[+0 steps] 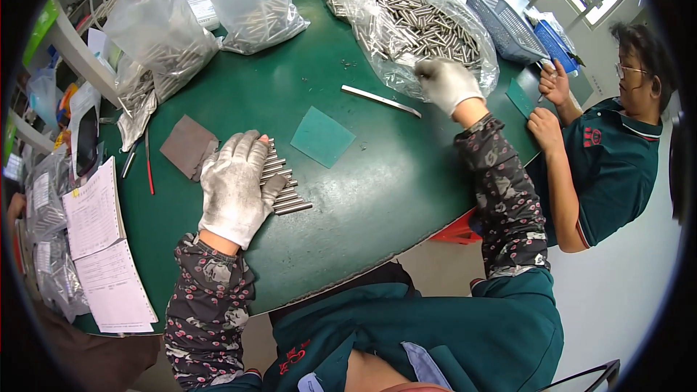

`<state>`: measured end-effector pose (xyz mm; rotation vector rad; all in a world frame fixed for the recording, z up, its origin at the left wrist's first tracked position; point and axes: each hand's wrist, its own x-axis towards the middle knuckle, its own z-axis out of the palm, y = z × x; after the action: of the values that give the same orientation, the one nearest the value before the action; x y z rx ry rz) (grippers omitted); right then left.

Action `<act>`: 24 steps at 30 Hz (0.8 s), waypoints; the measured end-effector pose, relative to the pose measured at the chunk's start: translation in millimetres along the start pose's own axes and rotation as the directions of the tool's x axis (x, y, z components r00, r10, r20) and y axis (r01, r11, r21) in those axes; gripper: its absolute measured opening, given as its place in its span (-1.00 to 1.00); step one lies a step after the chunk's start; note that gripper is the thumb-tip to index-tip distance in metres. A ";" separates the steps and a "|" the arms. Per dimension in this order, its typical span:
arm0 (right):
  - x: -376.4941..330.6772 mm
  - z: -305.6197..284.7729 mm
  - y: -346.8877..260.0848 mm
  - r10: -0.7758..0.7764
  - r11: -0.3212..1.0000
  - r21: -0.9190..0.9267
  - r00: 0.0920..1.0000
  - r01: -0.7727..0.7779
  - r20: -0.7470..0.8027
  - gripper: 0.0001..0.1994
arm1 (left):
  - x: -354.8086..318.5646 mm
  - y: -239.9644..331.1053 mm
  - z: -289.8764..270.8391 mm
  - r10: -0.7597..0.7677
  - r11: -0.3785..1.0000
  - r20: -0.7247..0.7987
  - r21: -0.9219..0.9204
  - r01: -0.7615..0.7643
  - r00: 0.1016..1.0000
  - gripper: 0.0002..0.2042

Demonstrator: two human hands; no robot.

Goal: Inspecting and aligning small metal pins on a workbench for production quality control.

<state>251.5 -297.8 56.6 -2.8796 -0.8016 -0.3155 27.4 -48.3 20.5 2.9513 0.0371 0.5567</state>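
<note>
The gloved left hand [236,187] lies flat and open on a row of metal pins [284,187] on the green table [377,189], while the right hand [444,81] curls into the bag of pins [428,25], grip unclear; hard, smooth and likely slippery, they seem best pinched mid-length

Each hand, left hand [234,187] and right hand [446,83], wears a grubby white knit glove (greyed at the fingers) above dark flower-print sleeve covers and a teal work jacket.
</note>
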 end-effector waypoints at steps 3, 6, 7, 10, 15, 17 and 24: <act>2.0 5.3 45.0 0.061 0.994 -0.092 0.998 -0.060 0.008 -0.80 | 2.1 2.5 -2.0 0.022 1.000 0.005 -0.010 -0.022 1.000 -0.50; 7.3 13.4 50.4 0.075 0.982 -0.178 0.994 -0.060 0.076 -0.79 | 1.0 -0.6 -1.5 0.026 1.000 -0.003 -0.012 -0.026 1.000 -0.50; 9.5 13.4 49.8 0.079 0.982 -0.175 0.994 -0.065 0.077 -0.79 | 1.0 -0.4 -1.3 0.030 0.999 0.001 -0.011 -0.030 1.000 -0.50; 19.8 8.3 40.1 0.133 0.973 -0.212 0.974 -0.093 0.181 -0.78 | -1.2 -2.4 -3.9 0.029 1.000 0.000 0.005 -0.029 1.000 -0.50; 32.2 6.0 45.4 0.298 0.948 0.047 0.929 -0.316 0.220 -0.70 | -0.5 0.3 -2.4 0.031 0.999 -0.004 -0.022 -0.031 1.000 -0.49; 38.2 11.5 33.9 0.381 0.920 0.006 0.895 -0.393 0.230 -0.67 | -1.7 -0.7 -2.1 0.025 0.999 0.000 -0.020 -0.025 1.000 -0.49; 52.8 5.5 19.3 0.505 0.859 -0.226 0.830 -0.459 0.236 -0.58 | -2.6 -4.1 -3.3 0.024 0.998 0.004 -0.050 -0.024 1.000 -0.47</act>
<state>306.7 -287.1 62.4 -3.1875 -0.0429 0.1109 23.8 -43.9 22.0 2.9082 -0.0130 0.5466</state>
